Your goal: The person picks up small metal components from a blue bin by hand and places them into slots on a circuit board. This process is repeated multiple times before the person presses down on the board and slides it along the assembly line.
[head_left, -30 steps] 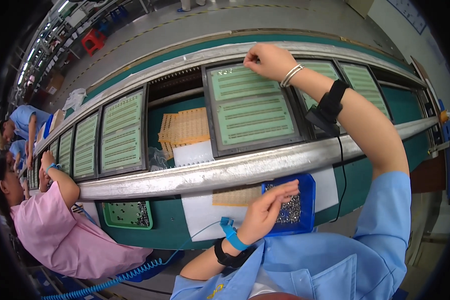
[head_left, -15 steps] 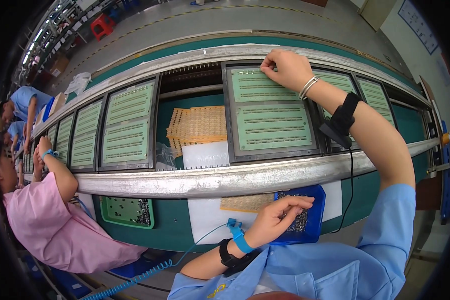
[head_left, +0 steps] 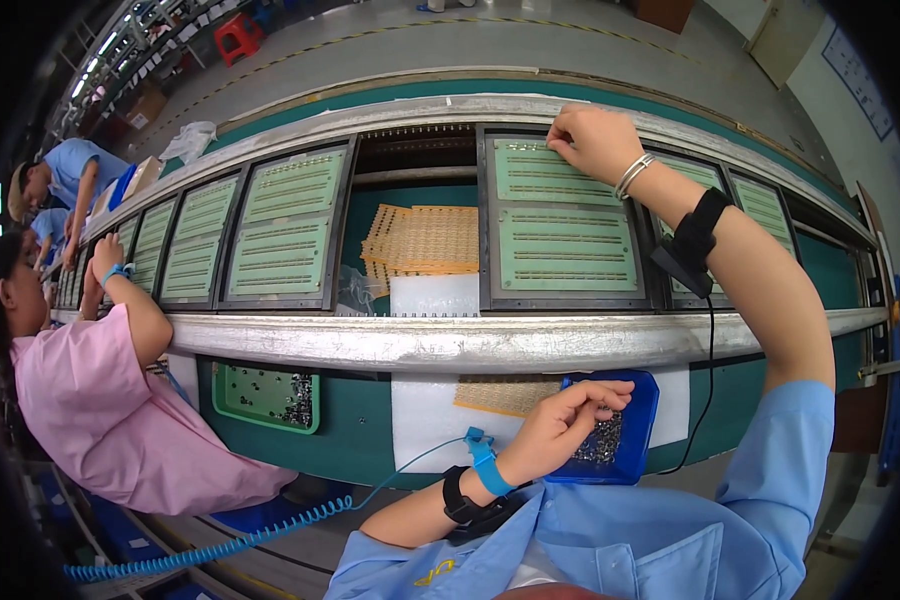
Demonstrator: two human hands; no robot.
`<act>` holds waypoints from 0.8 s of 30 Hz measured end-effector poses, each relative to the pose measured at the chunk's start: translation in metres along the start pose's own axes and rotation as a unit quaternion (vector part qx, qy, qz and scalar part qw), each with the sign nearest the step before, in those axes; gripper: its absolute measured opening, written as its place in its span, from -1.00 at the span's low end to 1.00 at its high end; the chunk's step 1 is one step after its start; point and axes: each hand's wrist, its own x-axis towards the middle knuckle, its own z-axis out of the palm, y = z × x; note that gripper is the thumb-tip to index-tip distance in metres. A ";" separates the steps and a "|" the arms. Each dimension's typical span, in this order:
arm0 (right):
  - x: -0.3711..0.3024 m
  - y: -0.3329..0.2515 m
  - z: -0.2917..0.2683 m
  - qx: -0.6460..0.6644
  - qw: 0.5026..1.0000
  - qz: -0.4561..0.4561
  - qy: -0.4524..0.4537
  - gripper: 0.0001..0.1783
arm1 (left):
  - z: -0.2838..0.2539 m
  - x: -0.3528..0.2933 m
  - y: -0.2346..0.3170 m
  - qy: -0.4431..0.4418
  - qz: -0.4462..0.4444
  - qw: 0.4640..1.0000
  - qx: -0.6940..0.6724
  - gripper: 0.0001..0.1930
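My right hand [head_left: 598, 142] is at the far edge of a green board panel [head_left: 566, 250] set in a dark frame. Its thumb and fingers are pinched together at the panel's upper row; whatever they hold is too small to make out. Small shiny metal pieces [head_left: 520, 147] stand in that row, left of my fingertips. Over a blue bin [head_left: 638, 430] of loose small metal parts [head_left: 600, 442], my left hand [head_left: 560, 425] is held with fingers curled together. Its palm is partly hidden, so I cannot see what lies inside.
Metal rails [head_left: 420, 343] carry more framed green panels [head_left: 280, 255]. Orange perforated boards [head_left: 425, 240] lie between frames, another [head_left: 500, 395] below. A green tray [head_left: 267, 398] of parts stands left, near a co-worker in pink [head_left: 120, 400]. A blue coiled cord [head_left: 270, 525] runs to my left wristband.
The whole view has shifted, with the bench appearing farther right. My left fingers have curled a little more over the blue bin. My right hand stays at the same panel row.
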 end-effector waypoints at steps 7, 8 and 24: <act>0.002 -0.011 -0.030 -0.129 0.988 0.004 -0.088 -0.86 | -0.002 -0.008 0.009 0.017 0.002 0.999 -0.042 -0.76; -0.012 -0.020 -0.045 -0.124 0.991 -0.016 -0.044 -0.87 | -0.003 -0.010 0.010 0.036 0.019 0.999 -0.036 -0.76; -0.205 -0.119 -0.099 0.358 0.915 -0.101 -0.159 -0.79 | 0.013 -0.028 0.033 0.032 0.066 0.989 0.126 -0.14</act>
